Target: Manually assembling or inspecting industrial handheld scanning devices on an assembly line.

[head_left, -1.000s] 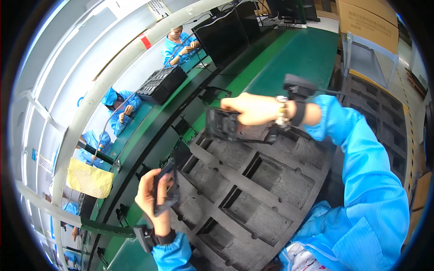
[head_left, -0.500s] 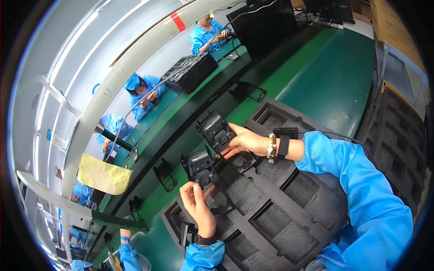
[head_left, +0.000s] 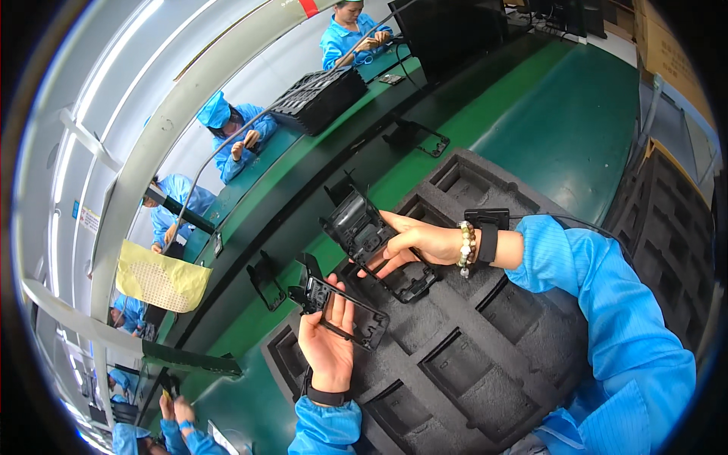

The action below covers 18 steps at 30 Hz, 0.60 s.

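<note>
Green counter (head_left: 561,129) — runs beyond both hands toward the upper right, bare there; a dark rail strip borders it on the left side.

Black foam tray (head_left: 485,356) — lies directly beneath both hands, its rectangular pockets open upward. A second stack of dark trays (head_left: 667,227) stands to the right of the right forearm.

Other people in blue coats and caps (head_left: 227,136) — seated along the far side of the line, well apart from the hands, to their upper left. One black crate (head_left: 318,98) rests on the far counter near them. A yellow perforated sheet (head_left: 159,277) hangs to the left of the left hand.

Right hand (head_left: 421,243) — closed on a black plastic housing (head_left: 356,227), thumb on top and fingers underneath, held above the tray. The wrist carries a bead bracelet and a black strap. A flat black frame (head_left: 409,280) sits just under this hand; whether it touches the fingers cannot be told.

Left hand (head_left: 330,345) — gripping a second black housing with a flat frame (head_left: 337,307), fingers curled around its lower edge, held just below and left of the right hand. The two parts are near, not touching.
</note>
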Each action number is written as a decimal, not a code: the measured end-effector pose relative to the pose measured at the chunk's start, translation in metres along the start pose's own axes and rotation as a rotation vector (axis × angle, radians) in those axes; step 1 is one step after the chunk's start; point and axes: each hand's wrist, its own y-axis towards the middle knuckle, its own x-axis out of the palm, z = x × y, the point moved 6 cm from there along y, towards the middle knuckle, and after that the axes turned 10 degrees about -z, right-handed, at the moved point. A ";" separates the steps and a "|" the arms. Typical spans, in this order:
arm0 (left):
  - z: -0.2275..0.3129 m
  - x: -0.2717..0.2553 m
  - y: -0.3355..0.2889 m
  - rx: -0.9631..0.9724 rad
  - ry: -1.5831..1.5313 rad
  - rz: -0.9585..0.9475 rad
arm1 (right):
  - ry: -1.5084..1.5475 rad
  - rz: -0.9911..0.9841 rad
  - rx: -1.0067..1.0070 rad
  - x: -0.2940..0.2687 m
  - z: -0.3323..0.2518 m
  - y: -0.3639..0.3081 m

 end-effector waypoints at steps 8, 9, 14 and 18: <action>-0.003 0.020 -0.001 -0.139 0.039 -0.258 | 0.002 0.043 0.033 0.005 0.000 -0.002; -0.003 0.022 0.000 -0.137 0.040 -0.252 | -0.008 0.029 0.032 0.005 0.001 -0.001; -0.009 0.024 0.004 -0.129 0.004 -0.278 | 0.046 0.012 0.032 0.002 0.003 -0.002; -0.006 0.026 0.000 -0.118 -0.006 -0.291 | 0.079 -0.017 0.035 0.009 0.004 0.002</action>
